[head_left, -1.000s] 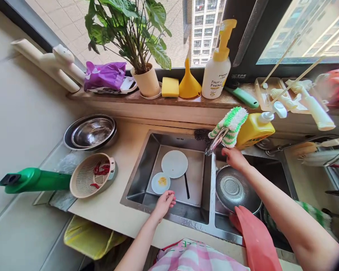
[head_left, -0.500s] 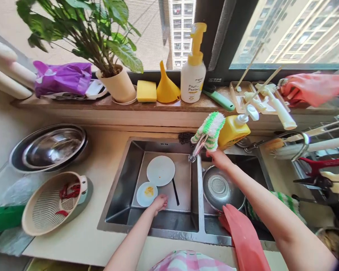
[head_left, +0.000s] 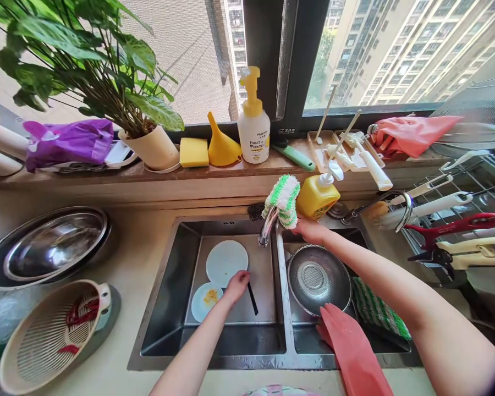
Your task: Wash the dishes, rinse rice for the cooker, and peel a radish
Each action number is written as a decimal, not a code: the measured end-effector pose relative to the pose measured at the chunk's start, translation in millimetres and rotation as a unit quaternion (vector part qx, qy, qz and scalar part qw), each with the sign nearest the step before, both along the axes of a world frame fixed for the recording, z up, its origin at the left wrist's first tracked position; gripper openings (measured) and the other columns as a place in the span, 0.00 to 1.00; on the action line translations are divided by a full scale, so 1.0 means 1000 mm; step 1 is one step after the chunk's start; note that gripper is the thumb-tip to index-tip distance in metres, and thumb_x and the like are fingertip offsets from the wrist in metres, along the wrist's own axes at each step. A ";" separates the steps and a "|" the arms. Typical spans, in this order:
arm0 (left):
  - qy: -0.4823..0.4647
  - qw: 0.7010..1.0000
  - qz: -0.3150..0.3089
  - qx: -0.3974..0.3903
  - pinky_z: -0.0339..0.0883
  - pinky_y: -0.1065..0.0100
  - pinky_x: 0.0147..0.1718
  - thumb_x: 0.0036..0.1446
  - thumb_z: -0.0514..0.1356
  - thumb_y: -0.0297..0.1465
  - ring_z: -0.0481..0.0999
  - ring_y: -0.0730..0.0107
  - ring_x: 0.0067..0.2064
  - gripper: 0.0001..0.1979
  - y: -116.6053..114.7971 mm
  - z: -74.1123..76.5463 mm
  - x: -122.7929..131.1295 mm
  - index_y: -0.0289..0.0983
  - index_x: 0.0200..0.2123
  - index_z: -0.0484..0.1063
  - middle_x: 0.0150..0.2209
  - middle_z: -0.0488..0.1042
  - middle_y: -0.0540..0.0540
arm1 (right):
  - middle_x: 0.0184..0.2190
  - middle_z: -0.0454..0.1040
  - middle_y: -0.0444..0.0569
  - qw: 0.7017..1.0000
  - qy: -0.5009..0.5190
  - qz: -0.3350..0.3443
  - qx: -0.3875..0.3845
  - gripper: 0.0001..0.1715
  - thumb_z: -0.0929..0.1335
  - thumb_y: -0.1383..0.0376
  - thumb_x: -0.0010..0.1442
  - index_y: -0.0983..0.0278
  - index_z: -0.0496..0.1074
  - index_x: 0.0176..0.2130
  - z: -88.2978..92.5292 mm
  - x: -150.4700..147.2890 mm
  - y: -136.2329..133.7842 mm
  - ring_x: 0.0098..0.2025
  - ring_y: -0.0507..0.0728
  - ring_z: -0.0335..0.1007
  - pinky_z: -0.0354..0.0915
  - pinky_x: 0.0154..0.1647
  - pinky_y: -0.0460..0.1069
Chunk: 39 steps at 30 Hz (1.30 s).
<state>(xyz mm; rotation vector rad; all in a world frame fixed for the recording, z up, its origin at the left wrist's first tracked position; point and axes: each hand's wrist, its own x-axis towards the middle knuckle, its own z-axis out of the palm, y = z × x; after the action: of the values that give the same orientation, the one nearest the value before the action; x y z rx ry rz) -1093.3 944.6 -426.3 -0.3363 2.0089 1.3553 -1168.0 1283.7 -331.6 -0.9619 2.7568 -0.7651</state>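
In the left basin of the sink, a large white plate and a smaller white dish with yellow food scraps overlap. My left hand reaches over both, its fingers closed at the upper end of black chopsticks. My right hand is beside the faucet, at the green-and-white cloth draped over it; its fingertips are hidden. A metal pan fills much of the right basin. Against its near rim lies a pink rubber glove.
Just behind my right hand stands a yellow pump bottle. A striped cloth lies right of the pan. On the left counter are metal bowls and a beige colander with red peppers. A dish rack is at the right.
My left hand has moved up and right from the small dish to the chopsticks, its fingers closing at their upper end. My right hand stays at the faucet. The camera view has shifted.
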 end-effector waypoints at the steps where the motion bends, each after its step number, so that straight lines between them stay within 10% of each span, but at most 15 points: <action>1: 0.024 1.000 -0.004 0.001 0.63 0.67 0.36 0.53 0.57 0.33 0.72 0.66 0.36 0.08 0.004 0.005 -0.006 0.36 0.35 0.71 0.31 0.74 0.47 | 0.44 0.71 0.52 1.000 0.001 -0.001 0.000 0.16 0.61 0.83 0.43 0.65 0.67 0.25 -0.001 0.000 0.000 0.59 0.63 0.55 0.59 0.57 0.59; 18: 0.205 0.976 -0.019 0.073 0.63 0.67 0.38 0.54 0.57 0.36 0.73 0.65 0.37 0.11 0.061 0.067 -0.043 0.35 0.34 0.73 0.33 0.77 0.44 | 0.58 0.65 0.48 0.996 0.022 -0.081 0.009 0.21 0.61 0.82 0.46 0.63 0.74 0.33 0.003 0.012 -0.009 0.68 0.61 0.44 0.58 0.61 0.57; 23: 0.203 0.975 -0.010 0.092 0.62 0.68 0.35 0.50 0.60 0.43 0.72 0.67 0.34 0.16 0.064 0.067 -0.045 0.35 0.29 0.74 0.29 0.76 0.47 | 0.67 0.51 0.48 0.972 0.087 -0.207 -0.067 0.26 0.60 0.79 0.50 0.61 0.70 0.46 0.000 0.067 -0.014 0.69 0.60 0.39 0.52 0.65 0.60; 26: 0.192 0.977 -0.015 0.090 0.62 0.68 0.35 0.48 0.61 0.42 0.72 0.67 0.33 0.15 0.062 0.065 -0.047 0.35 0.27 0.75 0.27 0.76 0.48 | 0.62 0.59 0.52 0.937 0.088 -0.317 -0.115 0.18 0.60 0.73 0.56 0.62 0.71 0.44 -0.027 0.121 -0.010 0.68 0.61 0.45 0.54 0.64 0.61; 32: 0.145 0.988 -0.046 0.024 0.64 0.68 0.39 0.55 0.58 0.41 0.74 0.66 0.38 0.15 0.055 0.037 -0.044 0.35 0.30 0.74 0.31 0.76 0.47 | 0.46 0.75 0.55 0.871 0.018 -0.481 -0.102 0.16 0.61 0.58 0.59 0.62 0.74 0.38 -0.093 0.230 0.015 0.57 0.65 0.65 0.62 0.57 0.64; 39: -0.013 0.982 -0.112 -0.152 0.70 0.58 0.43 0.60 0.59 0.36 0.74 0.66 0.42 0.12 0.016 -0.038 0.012 0.33 0.41 0.72 0.42 0.74 0.45 | 0.39 0.78 0.56 0.767 -0.036 -0.640 -0.023 0.25 0.61 0.49 0.54 0.63 0.74 0.38 -0.084 0.300 0.044 0.42 0.65 0.74 0.69 0.46 0.60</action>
<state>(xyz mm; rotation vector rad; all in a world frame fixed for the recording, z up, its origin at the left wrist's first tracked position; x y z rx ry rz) -1081.5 960.2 -464.3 -0.2519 2.1603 0.9043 -868.2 1327.9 -415.8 1.1581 2.9831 -0.8874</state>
